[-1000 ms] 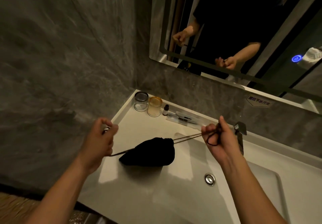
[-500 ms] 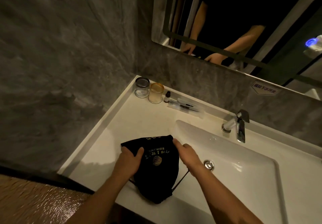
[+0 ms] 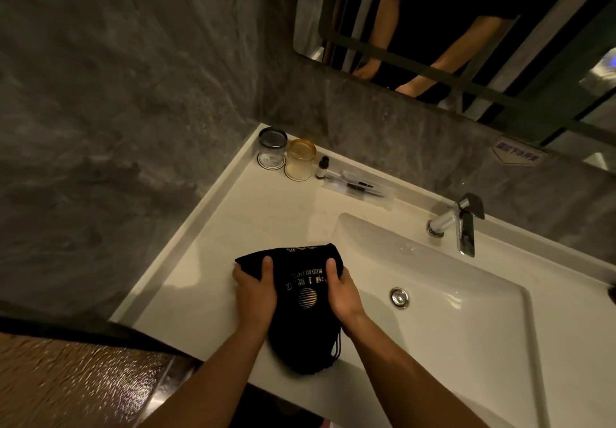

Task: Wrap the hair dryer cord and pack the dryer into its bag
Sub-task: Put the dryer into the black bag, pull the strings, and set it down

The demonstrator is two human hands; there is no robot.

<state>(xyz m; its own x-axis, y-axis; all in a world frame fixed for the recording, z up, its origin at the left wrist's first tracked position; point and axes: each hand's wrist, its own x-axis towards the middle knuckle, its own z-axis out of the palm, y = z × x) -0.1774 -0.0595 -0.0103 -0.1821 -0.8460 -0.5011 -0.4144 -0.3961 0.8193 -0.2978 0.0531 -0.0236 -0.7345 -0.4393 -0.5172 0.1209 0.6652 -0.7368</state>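
Observation:
A black drawstring bag (image 3: 301, 324) with gold print lies on the white counter (image 3: 213, 261), just left of the basin. It bulges; the hair dryer and its cord are hidden, and I cannot see inside. My left hand (image 3: 255, 289) grips the bag's left side, thumb on top. My right hand (image 3: 341, 289) grips its right side the same way. The gathered mouth and drawstring loops (image 3: 335, 351) point toward me at the counter's front edge.
At the back left corner stand a clear glass (image 3: 271, 149), an amber glass (image 3: 300, 160) and a small dark-capped bottle (image 3: 322, 167). A wrapped toothbrush kit (image 3: 361, 189) lies beside them. The basin (image 3: 450, 294), drain (image 3: 399, 297) and chrome tap (image 3: 461, 224) are to the right. Grey walls and a mirror (image 3: 466, 28) surround.
A second ago both hands pulled the drawstrings apart, closing the bag. They then let the strings go, turned the bag printed side up, and now hold its two sides.

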